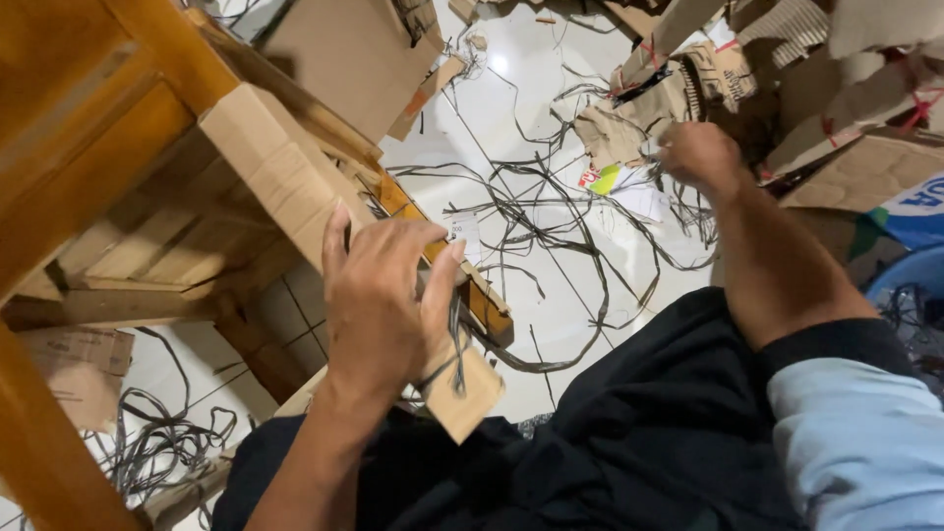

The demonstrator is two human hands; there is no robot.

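My left hand (379,295) grips a flattened cardboard piece (270,167) that rests over my lap, fingers curled over its edge, with a dark strap (455,344) pinched under the thumb. The strap hangs down across the cardboard's lower corner (470,393). My right hand (700,155) is stretched out to the far right, fingers closed among dark straps near a torn cardboard heap (639,118); what it holds is blurred.
A wooden chair frame (88,147) fills the left. Loose dark straps (551,206) sprawl over the white tiled floor (511,98). Cardboard boxes (865,98) pile up at the top right. A blue tub (910,280) stands at the right edge.
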